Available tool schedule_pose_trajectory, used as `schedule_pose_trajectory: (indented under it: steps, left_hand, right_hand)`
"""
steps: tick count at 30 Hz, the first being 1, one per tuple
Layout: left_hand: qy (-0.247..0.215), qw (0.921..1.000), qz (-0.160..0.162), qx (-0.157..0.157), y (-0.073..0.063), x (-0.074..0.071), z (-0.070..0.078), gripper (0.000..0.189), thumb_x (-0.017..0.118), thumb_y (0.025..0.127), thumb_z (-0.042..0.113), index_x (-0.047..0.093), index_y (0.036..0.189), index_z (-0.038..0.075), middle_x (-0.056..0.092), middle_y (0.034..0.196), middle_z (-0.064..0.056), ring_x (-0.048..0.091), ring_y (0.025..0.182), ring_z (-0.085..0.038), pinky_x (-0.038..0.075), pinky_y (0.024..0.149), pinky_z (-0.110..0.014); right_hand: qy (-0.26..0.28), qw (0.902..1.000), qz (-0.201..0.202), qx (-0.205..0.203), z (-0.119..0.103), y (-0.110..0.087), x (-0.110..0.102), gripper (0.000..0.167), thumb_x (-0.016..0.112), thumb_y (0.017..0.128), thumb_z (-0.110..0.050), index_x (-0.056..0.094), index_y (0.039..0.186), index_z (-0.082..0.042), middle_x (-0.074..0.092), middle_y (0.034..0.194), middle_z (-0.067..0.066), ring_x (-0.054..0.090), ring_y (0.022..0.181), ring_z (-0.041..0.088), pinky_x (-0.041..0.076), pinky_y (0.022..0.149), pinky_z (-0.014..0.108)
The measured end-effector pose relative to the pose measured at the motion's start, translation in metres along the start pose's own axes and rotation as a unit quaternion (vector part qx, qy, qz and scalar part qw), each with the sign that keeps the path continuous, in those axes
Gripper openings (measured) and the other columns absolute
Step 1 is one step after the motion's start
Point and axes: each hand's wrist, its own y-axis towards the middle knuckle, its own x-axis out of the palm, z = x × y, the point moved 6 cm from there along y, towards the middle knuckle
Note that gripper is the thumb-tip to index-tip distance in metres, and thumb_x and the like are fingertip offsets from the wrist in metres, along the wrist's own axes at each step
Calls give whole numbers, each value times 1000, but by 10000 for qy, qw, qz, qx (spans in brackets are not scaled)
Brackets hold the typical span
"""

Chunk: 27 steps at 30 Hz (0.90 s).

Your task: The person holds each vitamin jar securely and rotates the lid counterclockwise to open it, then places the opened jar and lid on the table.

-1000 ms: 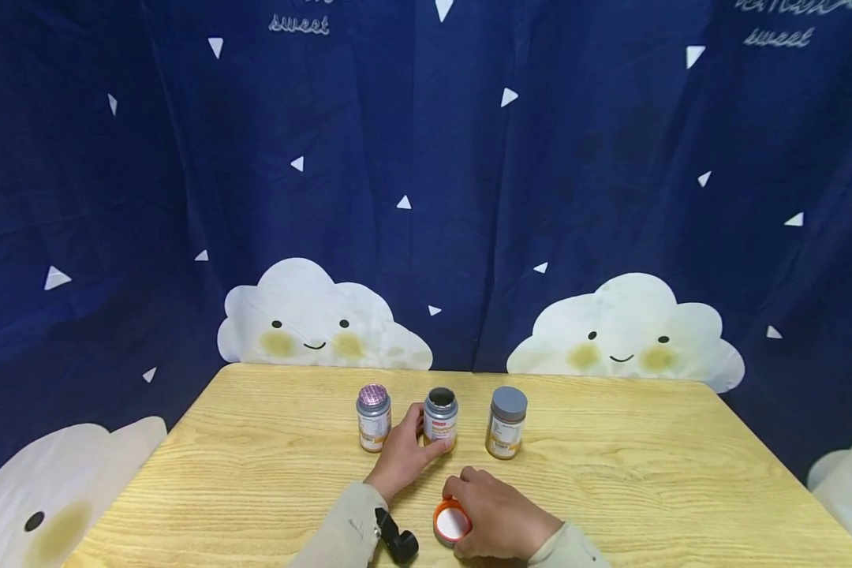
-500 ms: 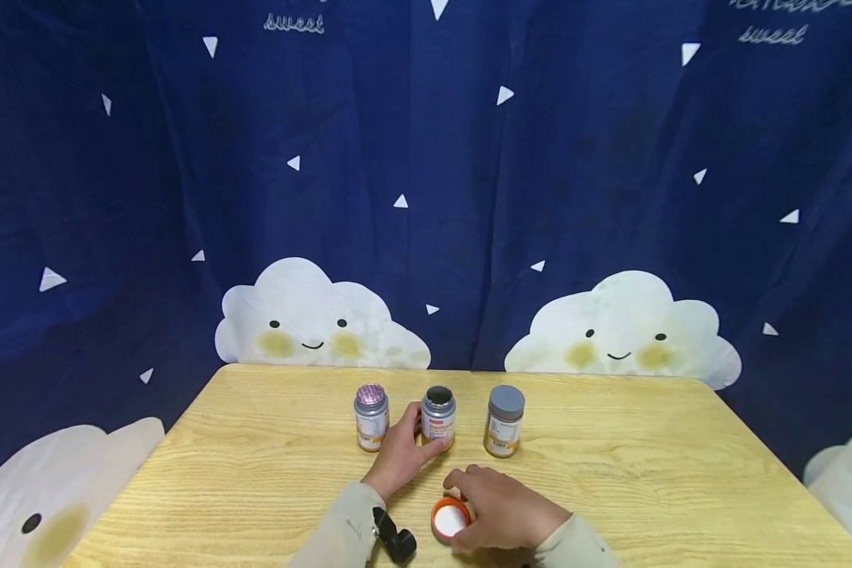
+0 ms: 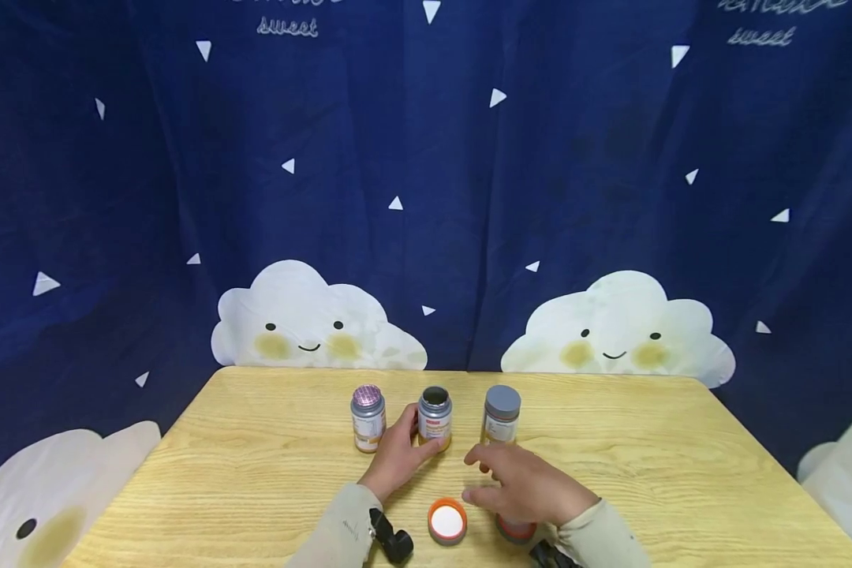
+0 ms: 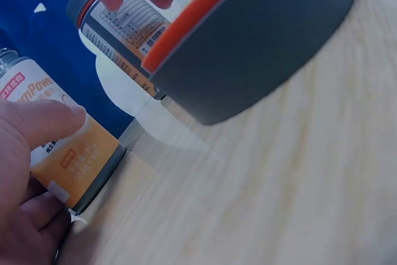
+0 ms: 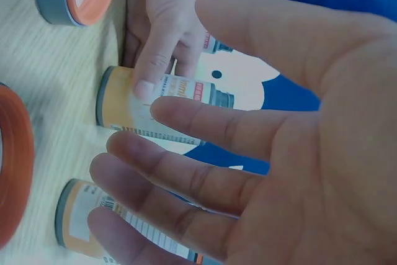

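My left hand [image 3: 397, 457] holds the middle pill bottle [image 3: 435, 423], upright on the table, with the thumb across its white-and-orange label. That bottle has no lid on and its dark mouth shows. My right hand [image 3: 528, 481] is in the air above the table, holding nothing; in the right wrist view its fingers [image 5: 186, 169] are spread and loosely bent. An upturned grey lid [image 3: 447, 521] with an orange inner rim lies just in front of the right hand's thumb. A second upturned lid [image 3: 517, 530] is partly hidden beneath the right hand.
To the left stands a pill bottle [image 3: 368, 424] with a shiny pinkish seal over its mouth. To the right stands a bottle [image 3: 501, 418] with its grey lid on, partly behind my right hand. A blue curtain [image 3: 426, 158] hangs behind the wooden table [image 3: 270, 450].
My right hand has let go of the upturned lid and moved right and up, uncovering part of a second lid. My left hand stays at the middle bottle.
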Motion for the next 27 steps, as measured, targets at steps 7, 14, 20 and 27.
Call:
schedule_pose_trajectory:
  steps: [7,14,20,27]
  left_hand:
    - [-60,9999,88,-57,-5,-2,0,67,72,88,29,39,141,6,52,137,-17,50,126,-33,37,106,-45]
    - [-3,9997,202,100,-15,-3,4,67,69,90,19,33,145,2,46,142,-21,47,129,-34,35,107,-44]
    - [-111,9996,248,103,-26,-5,6,65,68,91,15,33,144,1,45,142,-21,45,130,-35,33,108,-46]
    - [-229,9995,197,-76,-51,-11,11,63,67,90,12,34,143,1,43,144,-20,43,132,-35,31,108,-45]
  right_hand:
    - [62,9999,118,41,1,-4,-8,40,66,90,-39,60,115,-8,61,103,2,58,91,24,48,75,37]
    - [26,9999,165,2,2,-6,-11,41,66,90,-39,60,116,-8,61,103,2,58,90,20,48,74,36]
    - [26,9999,94,112,4,-5,-11,44,66,90,-41,59,119,-8,61,105,2,58,92,19,48,76,36]
    - [121,9995,7,279,6,-3,-11,46,65,90,-41,58,121,-8,61,106,1,58,92,20,48,77,38]
